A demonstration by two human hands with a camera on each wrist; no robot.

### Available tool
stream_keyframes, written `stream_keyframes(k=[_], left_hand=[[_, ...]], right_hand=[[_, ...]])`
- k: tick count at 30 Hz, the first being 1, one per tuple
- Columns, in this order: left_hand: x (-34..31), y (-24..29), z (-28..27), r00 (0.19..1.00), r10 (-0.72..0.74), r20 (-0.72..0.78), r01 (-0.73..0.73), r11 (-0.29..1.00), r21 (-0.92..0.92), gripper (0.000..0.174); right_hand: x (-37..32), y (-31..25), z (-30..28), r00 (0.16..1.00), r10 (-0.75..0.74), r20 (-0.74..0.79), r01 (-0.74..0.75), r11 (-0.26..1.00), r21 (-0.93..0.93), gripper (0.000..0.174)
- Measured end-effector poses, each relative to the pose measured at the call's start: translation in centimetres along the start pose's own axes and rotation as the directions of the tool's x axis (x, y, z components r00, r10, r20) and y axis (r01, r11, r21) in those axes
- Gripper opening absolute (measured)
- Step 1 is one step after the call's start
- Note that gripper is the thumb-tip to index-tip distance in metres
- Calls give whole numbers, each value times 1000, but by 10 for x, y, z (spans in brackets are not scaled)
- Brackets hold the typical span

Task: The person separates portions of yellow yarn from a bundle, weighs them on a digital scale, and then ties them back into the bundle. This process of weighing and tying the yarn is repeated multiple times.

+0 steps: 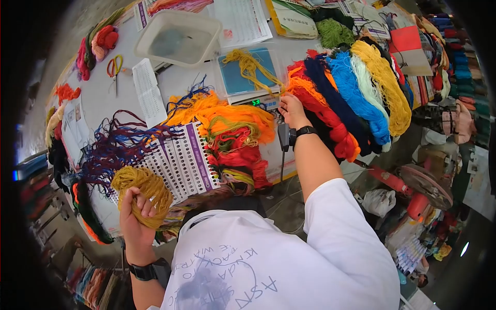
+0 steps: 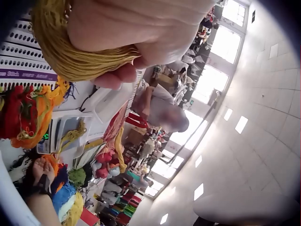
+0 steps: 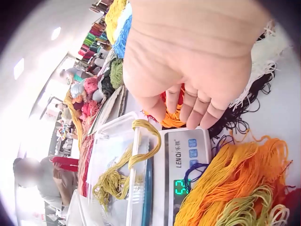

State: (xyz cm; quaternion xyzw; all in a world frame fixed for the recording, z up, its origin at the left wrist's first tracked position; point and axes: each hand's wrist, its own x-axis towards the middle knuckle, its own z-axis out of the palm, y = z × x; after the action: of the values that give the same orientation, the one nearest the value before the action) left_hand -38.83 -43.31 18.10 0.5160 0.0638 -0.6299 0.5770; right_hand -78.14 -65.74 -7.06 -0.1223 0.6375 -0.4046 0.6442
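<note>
My left hand [image 1: 135, 219] grips a thick skein of mustard-yellow thread [image 1: 150, 194], fingers curled round it. In the left wrist view that skein [image 2: 77, 59] bends under the palm. My right hand [image 1: 293, 111] is beside a digital scale [image 1: 258, 102] with green lit digits. Its fingers [image 3: 190, 106] are loosely bent and hold nothing in the right wrist view. A clear plastic box [image 1: 222, 82] sits on the scale. Inside lies a small bunch of the same mustard thread [image 1: 248, 64], one loop [image 3: 153, 143] hanging over the box rim towards my right hand.
Orange thread [image 1: 227, 116] and a punched thread card [image 1: 181, 165] lie left of the scale. Red, navy, blue and yellow skeins [image 1: 356, 93] are piled to its right. Behind are an empty plastic tub [image 1: 181, 23] and scissors [image 1: 114, 70]. A red fan [image 1: 413, 199] stands beside the table.
</note>
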Motion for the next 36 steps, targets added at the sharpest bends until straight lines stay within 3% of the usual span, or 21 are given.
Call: stream_keyframes(k=[8,11,13,14,15,16,18,19,20,21,22,24,25,27,31,33,36], left_hand=[[0,-2,5,996,81,32,-83,993,80,22],[0,-3,6,992,122,18,-123,982,143,24],[-1,-5,13,994,103,-32,-101,992,72,25],[-1,-2,14,993,79,-82,-78,997,6,27],[6,-4,4,989,38,144,-24,995,-98,30],[11,-2,-9,933,27,360,41,983,-180,34],[1,1,1,967,30,254,0,993,-118,42],[-4,3,4,971,59,232,-29,991,-129,42],[-8,5,8,950,58,307,-13,989,-147,45],[-13,6,9,921,55,386,9,987,-161,48],[-17,7,7,921,67,385,-2,986,-168,48],[-25,9,1,894,98,436,-3,977,-214,49],[-29,13,-3,881,100,463,-12,982,-189,50],[-36,16,-15,859,110,500,-1,977,-213,50],[-46,20,-34,822,188,538,-61,968,-245,51],[-50,22,-44,813,205,546,-67,963,-262,50],[-57,25,-51,802,212,558,-61,959,-276,50]], right_hand=[[7,1,13,1000,28,-6,-28,1000,8,41],[1,1,19,1000,10,-28,-9,999,32,30],[-3,2,22,991,4,-131,-2,1000,11,8],[-2,7,24,959,-230,-166,201,963,-178,7],[-15,0,34,896,-419,-149,344,865,-366,11],[-31,-1,48,805,-587,-87,463,712,-528,15],[-105,-6,102,619,-756,213,771,532,-351,14],[-153,-10,130,684,-649,334,727,644,-238,14],[-204,-12,157,712,-536,453,653,743,-146,14],[-249,-13,180,750,-323,577,477,869,-133,13],[-288,-13,199,724,-102,682,280,948,-155,13],[-343,-13,226,571,75,818,351,878,-325,13],[-350,-7,232,563,76,823,364,871,-329,13],[-362,6,240,496,128,859,741,452,-496,14],[-380,27,249,512,109,852,695,530,-486,10],[-384,35,248,491,78,867,599,692,-402,10],[-390,40,249,463,93,881,608,690,-393,10]])
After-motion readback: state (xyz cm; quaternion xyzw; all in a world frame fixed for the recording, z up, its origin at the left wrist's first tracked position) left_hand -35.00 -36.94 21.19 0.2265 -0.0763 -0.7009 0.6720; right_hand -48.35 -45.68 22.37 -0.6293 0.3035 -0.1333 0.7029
